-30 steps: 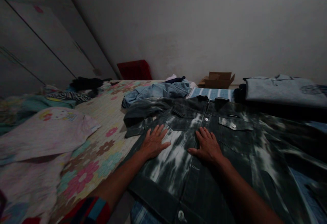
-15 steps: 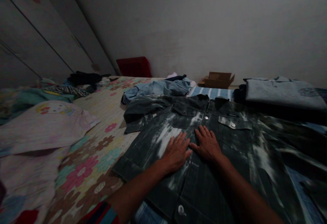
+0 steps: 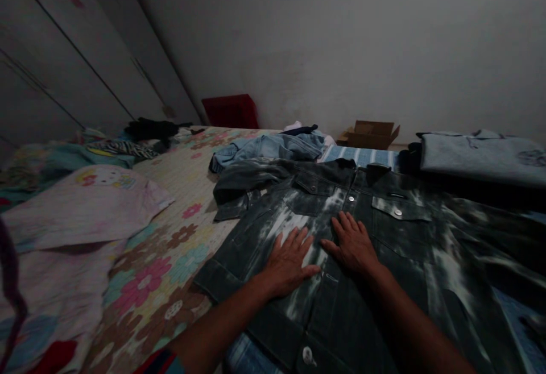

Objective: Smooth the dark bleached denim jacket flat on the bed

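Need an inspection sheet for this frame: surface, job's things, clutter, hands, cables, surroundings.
Surface: bed with flower-print sheet, mostly covered by clothes.
Job's things: dark bleach-streaked denim jacket, spread flat, front up, metal buttons showing.
Clutter: light blue jeans behind the jacket; folded grey shirt at right; pale pink printed cloth at left.
Hands: left hand and right hand both flat, palms down on the jacket front, side by side.
Cables: nothing seen.
Surroundings: red crate and open cardboard box by the plain wall; dim light.
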`<action>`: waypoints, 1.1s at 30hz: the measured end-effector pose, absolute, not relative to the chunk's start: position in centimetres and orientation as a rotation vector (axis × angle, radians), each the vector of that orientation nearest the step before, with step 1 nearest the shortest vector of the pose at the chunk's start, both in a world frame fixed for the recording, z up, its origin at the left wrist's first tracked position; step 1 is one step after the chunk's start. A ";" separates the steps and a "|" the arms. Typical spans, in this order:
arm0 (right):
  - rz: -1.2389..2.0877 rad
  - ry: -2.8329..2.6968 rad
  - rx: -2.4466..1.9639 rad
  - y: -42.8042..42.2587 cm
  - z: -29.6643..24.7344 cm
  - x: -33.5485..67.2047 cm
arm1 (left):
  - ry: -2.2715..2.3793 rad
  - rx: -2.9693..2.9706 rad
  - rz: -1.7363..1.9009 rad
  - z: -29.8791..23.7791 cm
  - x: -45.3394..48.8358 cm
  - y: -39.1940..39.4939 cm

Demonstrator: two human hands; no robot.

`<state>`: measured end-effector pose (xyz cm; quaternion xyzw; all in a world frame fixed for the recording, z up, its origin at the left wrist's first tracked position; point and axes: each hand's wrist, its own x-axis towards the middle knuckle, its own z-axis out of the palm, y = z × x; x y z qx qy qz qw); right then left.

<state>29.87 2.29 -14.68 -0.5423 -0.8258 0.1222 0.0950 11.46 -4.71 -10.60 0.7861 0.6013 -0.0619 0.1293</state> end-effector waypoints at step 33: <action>0.561 -2.335 -1.511 2.9 -12.6 29.4 | 2.138 2.410 -0.174 -12.1 8.7 -0.5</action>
